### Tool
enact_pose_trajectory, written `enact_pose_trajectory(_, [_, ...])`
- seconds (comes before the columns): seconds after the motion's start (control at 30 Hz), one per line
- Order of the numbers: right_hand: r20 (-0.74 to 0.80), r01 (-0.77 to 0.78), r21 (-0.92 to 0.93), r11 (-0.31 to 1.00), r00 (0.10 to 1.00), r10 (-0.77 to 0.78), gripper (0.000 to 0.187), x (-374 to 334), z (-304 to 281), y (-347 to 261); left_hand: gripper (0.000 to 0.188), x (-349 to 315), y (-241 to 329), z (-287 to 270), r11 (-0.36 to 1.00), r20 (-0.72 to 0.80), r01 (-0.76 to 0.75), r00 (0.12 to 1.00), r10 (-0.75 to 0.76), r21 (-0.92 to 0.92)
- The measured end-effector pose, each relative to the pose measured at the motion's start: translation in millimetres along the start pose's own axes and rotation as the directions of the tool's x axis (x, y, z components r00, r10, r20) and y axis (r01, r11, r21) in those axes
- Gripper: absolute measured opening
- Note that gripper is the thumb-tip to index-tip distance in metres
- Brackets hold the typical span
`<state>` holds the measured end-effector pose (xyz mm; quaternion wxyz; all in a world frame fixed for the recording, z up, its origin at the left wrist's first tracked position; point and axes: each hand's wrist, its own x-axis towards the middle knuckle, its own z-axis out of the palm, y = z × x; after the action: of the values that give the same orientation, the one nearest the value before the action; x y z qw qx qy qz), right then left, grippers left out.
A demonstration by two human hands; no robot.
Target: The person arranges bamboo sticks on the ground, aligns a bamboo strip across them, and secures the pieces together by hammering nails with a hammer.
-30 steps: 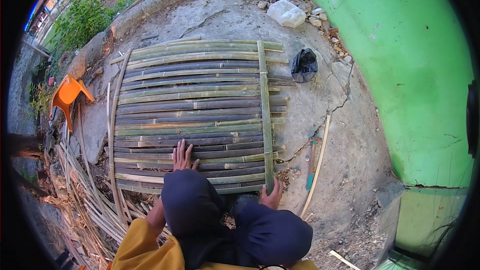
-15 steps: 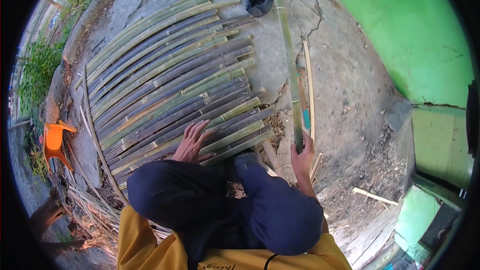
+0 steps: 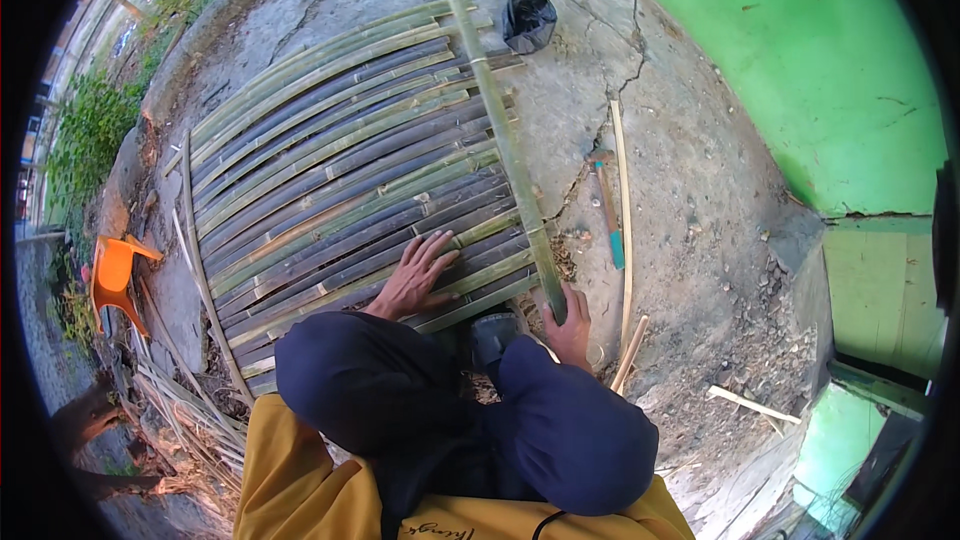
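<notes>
A: Where is the bamboo strip (image 3: 500,130) now?

B: Across the right-hand ends of the bamboo slats (image 3: 350,160); half a second ago it was held apart, off to their right.

A: Which way does it point?

B: Its far end points between 11 and 12 o'clock, its near end between 5 and 6; that long axis crosses the slats.

A: And the hands?

B: From the strip's middle, the right hand (image 3: 570,328) is at 5 o'clock, pinching the near end between thumb and fingers. At 7, the left hand (image 3: 412,278) rests on the slats, fingers slightly spread.

A: Further out?

B: A teal-handled hammer (image 3: 607,205) at 4, a black bag (image 3: 528,18) near 12, an orange chair (image 3: 112,270) between 8 and 9.
</notes>
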<state>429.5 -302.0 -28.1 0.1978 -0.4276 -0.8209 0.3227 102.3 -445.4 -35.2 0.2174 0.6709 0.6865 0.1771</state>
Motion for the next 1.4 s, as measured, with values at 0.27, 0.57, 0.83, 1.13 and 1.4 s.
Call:
enact_pose_trajectory(0.27, [0.066, 0.026, -0.002, 1.0, 0.997, -0.026, 0.055, 8, 31, -1, 0.086, -15, 7, 3, 0.998, -0.02, 0.067, 0.998, -0.067, 0.013])
enact_pose_trajectory(0.57, [0.089, 0.034, 0.027, 0.999, 0.995, -0.037, 0.057, 13, 37, 4, 0.082, -15, 6, -3, 0.996, -0.061, 0.076, 0.995, -0.074, 0.039])
enact_pose_trajectory(0.83, [0.072, 0.04, 0.013, 0.999, 0.997, -0.041, 0.055, 14, 41, 0, 0.079, 17, -27, -8, 0.999, -0.081, -0.047, 0.996, 0.048, 0.02])
enact_pose_trajectory(1.13, [0.084, 0.132, -0.04, 0.99, 0.988, -0.128, 0.054, 66, 61, -27, 0.084, 81, -54, -13, 0.99, -0.094, 0.015, 0.996, -0.002, 0.142])
enact_pose_trajectory(1.4, [0.152, 0.048, -0.196, 0.979, 0.988, -0.018, 0.075, 70, 57, -38, 0.081, 116, -54, -7, 0.995, -0.087, -0.033, 0.995, 0.04, 0.091])
